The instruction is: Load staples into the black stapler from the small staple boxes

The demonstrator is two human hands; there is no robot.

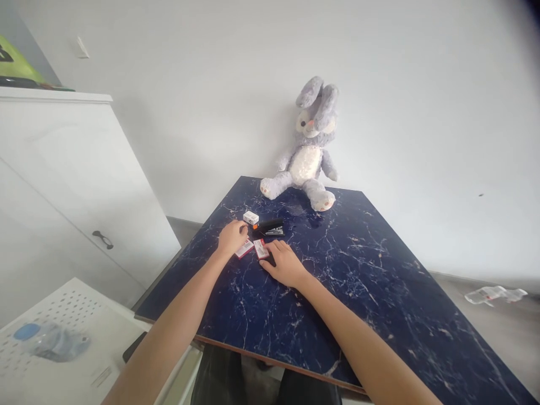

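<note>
My left hand (233,238) rests on the table with its fingers curled, beside a flat red-and-white box (245,248) that it partly covers. What its fingertips hold, if anything, is hidden. My right hand (287,265) lies with thumb and fingers apart, its fingertips touching or just beside a second small red-and-white box (261,248). Just beyond both hands is a black stapler (270,226) with an orange end. A small white box (251,217) sits beyond my left hand, to the left of the stapler.
A grey plush rabbit (310,157) sits at the far edge of the dark blue marbled table (358,292), against the wall. On the left are a white cabinet (63,185) and a lower white surface with a clear plastic bottle (59,342). Clear plastic packaging (493,295) lies low at the right.
</note>
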